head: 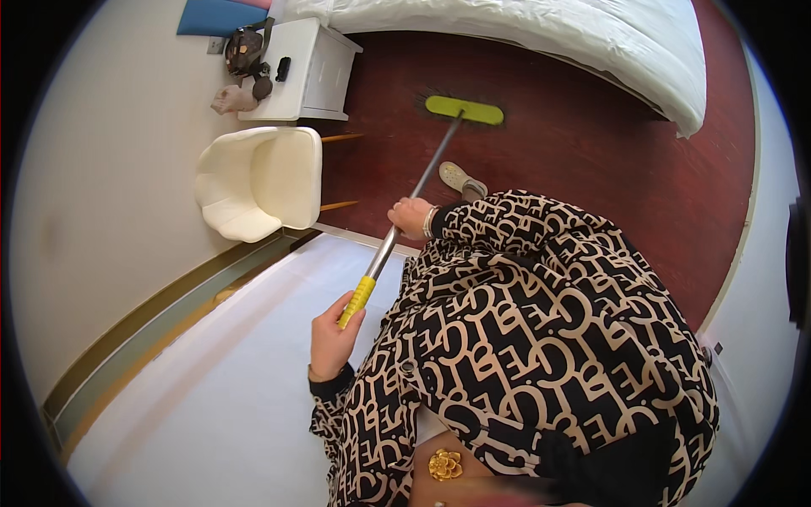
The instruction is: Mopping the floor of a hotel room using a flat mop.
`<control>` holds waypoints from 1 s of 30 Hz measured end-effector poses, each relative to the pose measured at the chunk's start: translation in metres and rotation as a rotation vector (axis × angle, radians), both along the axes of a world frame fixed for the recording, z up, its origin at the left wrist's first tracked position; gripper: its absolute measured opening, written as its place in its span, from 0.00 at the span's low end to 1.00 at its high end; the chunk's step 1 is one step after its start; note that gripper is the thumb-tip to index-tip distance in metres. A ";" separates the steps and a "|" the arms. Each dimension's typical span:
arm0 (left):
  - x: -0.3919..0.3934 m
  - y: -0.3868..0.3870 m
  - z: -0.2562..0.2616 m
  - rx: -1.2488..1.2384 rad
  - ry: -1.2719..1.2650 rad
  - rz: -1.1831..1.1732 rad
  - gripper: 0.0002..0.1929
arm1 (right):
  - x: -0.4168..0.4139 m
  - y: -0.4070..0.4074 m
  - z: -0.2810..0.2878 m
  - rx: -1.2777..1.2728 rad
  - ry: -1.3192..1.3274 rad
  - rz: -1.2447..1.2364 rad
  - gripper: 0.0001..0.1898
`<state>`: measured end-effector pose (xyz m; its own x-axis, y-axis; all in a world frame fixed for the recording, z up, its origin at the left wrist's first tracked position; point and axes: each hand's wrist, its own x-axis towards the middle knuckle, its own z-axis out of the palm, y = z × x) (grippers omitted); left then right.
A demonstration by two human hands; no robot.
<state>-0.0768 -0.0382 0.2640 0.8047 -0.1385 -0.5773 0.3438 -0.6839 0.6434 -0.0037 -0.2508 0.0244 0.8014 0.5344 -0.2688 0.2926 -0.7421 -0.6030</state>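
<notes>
A broom with a lime-green head [464, 110], dark bristles and a metal handle slants across the view. My left hand [336, 333] holds the yellow ribbed grip at the handle's top end. Further down, my right hand [412, 217], with a bracelet at the wrist, is closed around the metal handle [437, 155]. The broom head rests on the dark red floor [393, 82], between the white-covered bed and my foot. One beige clog [453, 176] shows beside the handle; my other foot is hidden.
A cream chair [285, 177] with wooden legs stands at the left. Behind it, a white cabinet [310, 70] bears a patterned bag [244, 54] and a small black object [283, 69]. A bed with white covering [570, 32] spans the top. A broad white surface [215, 386] lies at lower left.
</notes>
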 end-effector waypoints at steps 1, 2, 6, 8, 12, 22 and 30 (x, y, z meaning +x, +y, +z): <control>-0.002 0.000 0.011 0.043 0.003 -0.058 0.21 | -0.006 0.001 0.001 -0.003 0.042 0.051 0.10; -0.001 -0.004 0.022 0.081 0.035 -0.086 0.20 | -0.010 0.000 0.002 -0.006 0.046 0.064 0.10; 0.005 -0.008 0.029 0.091 -0.022 -0.152 0.19 | -0.021 -0.010 0.009 0.009 0.151 0.154 0.06; 0.008 -0.009 0.015 0.047 -0.019 -0.116 0.18 | -0.023 -0.020 0.011 0.014 0.178 0.067 0.06; -0.010 -0.019 -0.017 -0.023 -0.030 -0.043 0.17 | -0.027 -0.035 -0.014 -0.013 0.145 0.030 0.07; -0.027 -0.053 0.012 0.042 -0.179 0.003 0.18 | 0.008 -0.016 -0.002 -0.054 0.074 0.235 0.07; -0.008 -0.106 0.021 -0.260 -0.099 -0.024 0.30 | -0.004 -0.063 0.069 0.582 -0.244 -0.079 0.11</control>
<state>-0.0845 -0.1445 0.2854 0.8500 -0.2916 -0.4387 0.2565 -0.4984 0.8281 -0.0079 -0.3142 0.0937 0.8457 0.4750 0.2433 0.4306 -0.3380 -0.8369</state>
